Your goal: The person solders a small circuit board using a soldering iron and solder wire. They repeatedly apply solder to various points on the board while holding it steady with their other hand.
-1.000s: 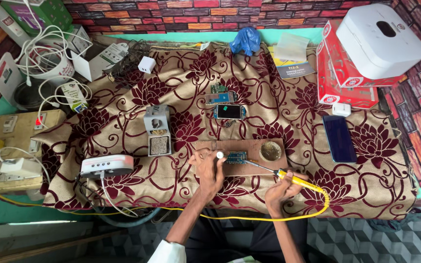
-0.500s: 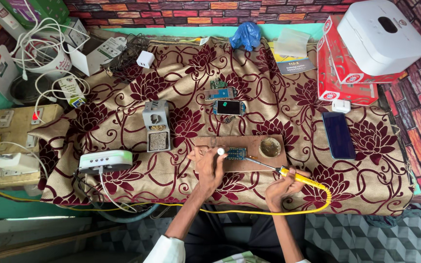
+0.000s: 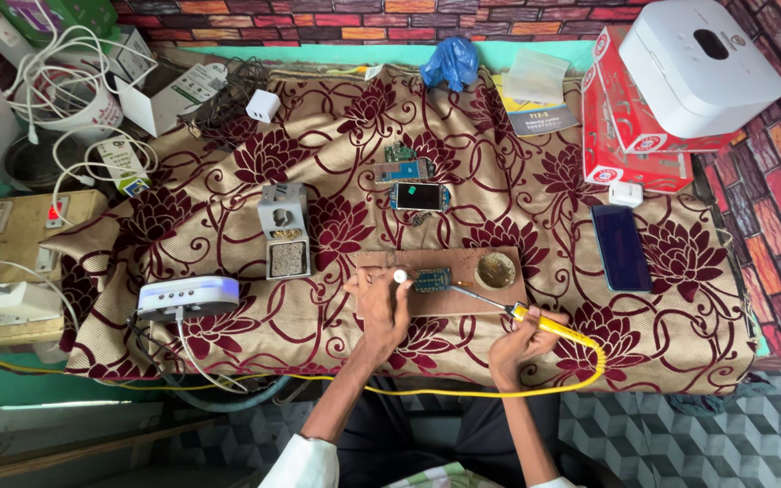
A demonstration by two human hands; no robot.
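Small circuit board (image 3: 432, 280) on wooden block (image 3: 463, 291), between both hands.
Left hand (image 3: 381, 303) pinching white-tipped piece beside it; right hand (image 3: 515, 345) gripping yellow soldering iron (image 3: 526, 316), tip angled up-left toward board.

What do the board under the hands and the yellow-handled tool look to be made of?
The board looks like bare wood: flat, matte, brown, with no shine. The soldering iron in the right hand seems to have a glossy yellow plastic handle and a thin, dull metal tip. The small circuit board on the wood, by the left hand, looks like blue laminate, though it is too small to be sure.
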